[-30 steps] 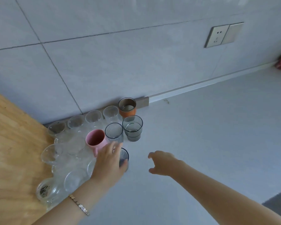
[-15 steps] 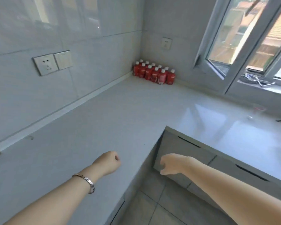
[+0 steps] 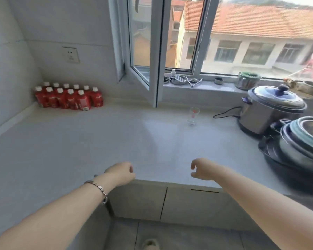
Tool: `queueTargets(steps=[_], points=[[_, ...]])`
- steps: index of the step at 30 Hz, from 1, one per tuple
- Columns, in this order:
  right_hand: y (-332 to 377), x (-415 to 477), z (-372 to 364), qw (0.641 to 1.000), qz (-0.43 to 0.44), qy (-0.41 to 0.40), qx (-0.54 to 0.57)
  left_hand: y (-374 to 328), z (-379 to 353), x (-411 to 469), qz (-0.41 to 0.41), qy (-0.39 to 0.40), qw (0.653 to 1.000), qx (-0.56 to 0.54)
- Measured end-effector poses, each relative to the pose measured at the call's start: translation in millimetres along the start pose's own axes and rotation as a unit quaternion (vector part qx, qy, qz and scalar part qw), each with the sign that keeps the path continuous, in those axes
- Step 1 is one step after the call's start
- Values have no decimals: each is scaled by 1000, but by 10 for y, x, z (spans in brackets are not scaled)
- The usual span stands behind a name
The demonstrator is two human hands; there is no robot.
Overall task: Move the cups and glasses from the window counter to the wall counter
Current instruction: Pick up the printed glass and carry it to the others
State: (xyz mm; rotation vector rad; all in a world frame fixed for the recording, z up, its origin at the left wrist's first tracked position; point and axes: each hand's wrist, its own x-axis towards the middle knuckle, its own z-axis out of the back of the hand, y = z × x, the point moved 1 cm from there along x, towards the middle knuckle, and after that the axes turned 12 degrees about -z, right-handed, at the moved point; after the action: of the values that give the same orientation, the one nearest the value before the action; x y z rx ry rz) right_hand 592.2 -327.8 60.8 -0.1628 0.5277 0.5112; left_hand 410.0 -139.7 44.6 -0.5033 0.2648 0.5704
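One small clear glass (image 3: 193,116) with a red mark stands upright on the window counter (image 3: 152,141), below the open window. My left hand (image 3: 122,173) hovers over the counter's front edge, fingers loosely curled, holding nothing. My right hand (image 3: 203,169) hangs beside it with thumb and fingers apart, also holding nothing. Both hands are well short of the glass. The group of cups on the wall counter is out of view.
Several red bottles (image 3: 69,97) stand in the far left corner. An open window sash (image 3: 152,69) juts over the counter near the glass. A silver cooker (image 3: 271,109) with a cord and stacked pots (image 3: 302,147) fill the right side.
My view has swung right from the cups by the wall to the window counter. My left hand let go of a dark glass there; both hands now reach forward holding nothing.
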Motion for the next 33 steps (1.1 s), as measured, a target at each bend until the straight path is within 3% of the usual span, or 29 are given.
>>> queueTargets(steps=[14, 25, 33], points=[[-695, 2008, 1095, 994, -98, 24, 48, -933, 614, 2595, -79, 72, 994, 38], [-608, 3700, 1750, 995, -17, -71, 72, -950, 494, 3429, 45, 73, 996, -9], [-469, 4502, 1632, 996, 64, -9, 56, -820, 301, 3475, 177, 46, 980, -73]])
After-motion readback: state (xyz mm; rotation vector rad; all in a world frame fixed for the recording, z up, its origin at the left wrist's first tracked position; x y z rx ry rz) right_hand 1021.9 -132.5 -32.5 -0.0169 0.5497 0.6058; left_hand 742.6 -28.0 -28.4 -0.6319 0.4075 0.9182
